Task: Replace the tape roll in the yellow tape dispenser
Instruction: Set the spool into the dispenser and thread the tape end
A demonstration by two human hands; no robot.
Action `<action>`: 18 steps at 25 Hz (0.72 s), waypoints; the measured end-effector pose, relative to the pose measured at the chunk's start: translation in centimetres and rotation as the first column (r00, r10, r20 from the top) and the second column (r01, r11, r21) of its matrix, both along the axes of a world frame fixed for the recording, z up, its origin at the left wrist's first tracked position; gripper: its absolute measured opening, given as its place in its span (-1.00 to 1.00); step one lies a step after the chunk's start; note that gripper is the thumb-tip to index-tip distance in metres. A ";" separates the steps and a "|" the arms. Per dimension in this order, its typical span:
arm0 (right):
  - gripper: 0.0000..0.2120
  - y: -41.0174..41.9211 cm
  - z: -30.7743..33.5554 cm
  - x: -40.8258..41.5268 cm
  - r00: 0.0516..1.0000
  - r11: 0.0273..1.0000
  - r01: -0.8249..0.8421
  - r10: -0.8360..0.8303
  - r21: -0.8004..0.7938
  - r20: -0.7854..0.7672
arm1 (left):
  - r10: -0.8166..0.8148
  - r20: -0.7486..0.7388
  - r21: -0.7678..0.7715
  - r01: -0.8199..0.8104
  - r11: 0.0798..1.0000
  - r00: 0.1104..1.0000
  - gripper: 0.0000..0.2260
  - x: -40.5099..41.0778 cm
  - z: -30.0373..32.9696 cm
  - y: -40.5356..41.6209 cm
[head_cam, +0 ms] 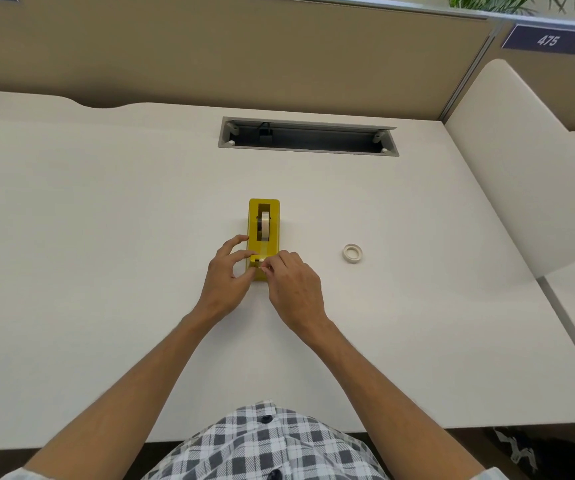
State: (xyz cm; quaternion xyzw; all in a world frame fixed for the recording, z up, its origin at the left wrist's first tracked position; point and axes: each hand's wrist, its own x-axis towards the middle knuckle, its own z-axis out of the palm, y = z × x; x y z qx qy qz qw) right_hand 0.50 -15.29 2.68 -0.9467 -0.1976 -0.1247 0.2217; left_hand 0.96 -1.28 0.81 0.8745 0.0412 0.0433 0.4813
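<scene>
Left hand [225, 277] grips the yellow tape dispenser [264, 233] — right hand [294, 284] pinches its tape end — spare tape roll [352, 253] lies well apart on the table [106, 237].

White desk [106, 237], cable tray [308, 136], plant [487, 1]

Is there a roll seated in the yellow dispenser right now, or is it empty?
Seated: a tape roll stands upright in the yellow dispenser slot.

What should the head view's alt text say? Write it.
Both hands, left hand and right hand, work at the near end of a yellow tape dispenser holding a roll; a loose tape roll lies to its right on the white desk.
</scene>
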 end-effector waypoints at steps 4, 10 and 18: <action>-0.90 0.0 -0.1 -0.1 1.000 1.000 -0.001 0.001 0.006 0.005 | 0.030 -0.020 -0.090 -0.031 0.995 0.999 -0.82 0.2 0.5 0.0; -0.91 0.0 0.2 -0.2 1.000 1.000 -0.007 0.006 0.013 0.024 | 0.081 -0.134 -0.223 -0.110 0.969 0.988 -0.92 1.6 1.8 -0.5; -0.86 0.1 1.0 -0.1 1.000 1.000 -0.011 0.010 0.019 0.028 | 0.151 -0.179 -0.244 -0.193 0.950 0.972 -0.88 2.3 1.9 -0.9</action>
